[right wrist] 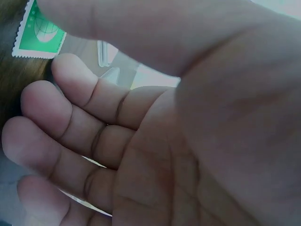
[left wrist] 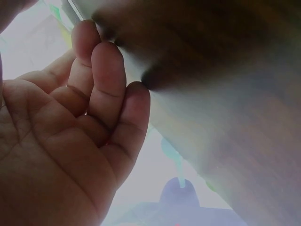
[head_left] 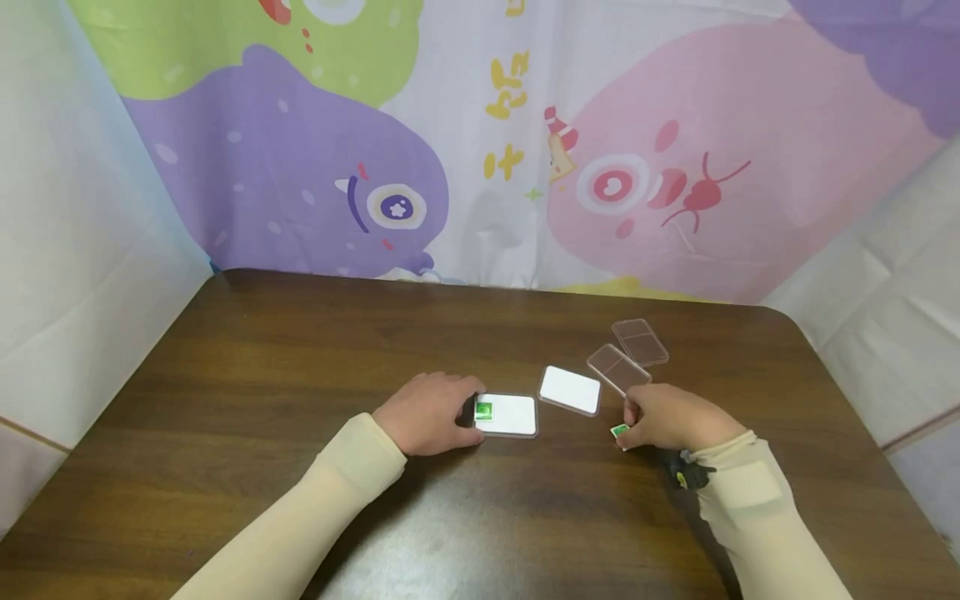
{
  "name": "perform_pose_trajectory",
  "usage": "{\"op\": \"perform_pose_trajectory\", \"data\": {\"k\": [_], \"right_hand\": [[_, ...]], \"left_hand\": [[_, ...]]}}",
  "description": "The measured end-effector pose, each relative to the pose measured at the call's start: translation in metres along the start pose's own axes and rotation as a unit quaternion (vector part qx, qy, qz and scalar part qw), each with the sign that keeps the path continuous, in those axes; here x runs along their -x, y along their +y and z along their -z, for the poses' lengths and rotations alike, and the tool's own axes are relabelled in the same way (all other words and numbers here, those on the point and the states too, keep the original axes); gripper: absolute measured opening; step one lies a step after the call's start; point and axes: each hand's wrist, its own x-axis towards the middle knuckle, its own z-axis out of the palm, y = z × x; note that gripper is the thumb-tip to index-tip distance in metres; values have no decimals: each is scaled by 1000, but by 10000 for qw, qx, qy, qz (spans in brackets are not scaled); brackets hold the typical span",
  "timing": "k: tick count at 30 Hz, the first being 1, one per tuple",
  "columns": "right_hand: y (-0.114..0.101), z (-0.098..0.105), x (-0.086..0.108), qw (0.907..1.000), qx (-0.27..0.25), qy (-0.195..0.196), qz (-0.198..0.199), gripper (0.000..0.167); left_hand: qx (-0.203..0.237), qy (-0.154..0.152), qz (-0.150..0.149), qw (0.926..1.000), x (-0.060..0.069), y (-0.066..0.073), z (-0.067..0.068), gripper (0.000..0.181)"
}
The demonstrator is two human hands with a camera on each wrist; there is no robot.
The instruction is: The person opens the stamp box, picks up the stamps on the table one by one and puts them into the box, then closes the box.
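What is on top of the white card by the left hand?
A green stamp lies over the left end of the card. The patch beneath the stamp and whatever is under the card are covered. Whether they touch, I cannot tell.

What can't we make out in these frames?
Head: part of the pinched stamp, covered by the right hand.
Head: any lettering on the other stamp, too small.
Right wrist: pinched stamp's upper part, cut off by top edge.
Left wrist: part of left hand, past left edge.

Two green stamps (head_left: 484, 412), two clear-rimmed white rectangles (head_left: 517, 415), two transparent plastic pieces (head_left: 641, 341) at the far right, two hands (head_left: 429, 415), one brown wooden table (head_left: 300, 333) and one printed backdrop (head_left: 495, 237) are shown.
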Motion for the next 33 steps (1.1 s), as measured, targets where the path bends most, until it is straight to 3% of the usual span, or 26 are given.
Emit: {"op": "perform_pose_trajectory", "data": {"k": [15,33], "right_hand": [[-3,0,-1,9999,-42,68,65,26],[-4,-4,-6,9981,-24,301,546,20]], "left_hand": [[-25,95,-41,9999,0,0,-1,52],[-15,75,-5,10000,0,0,-1,52]]}}
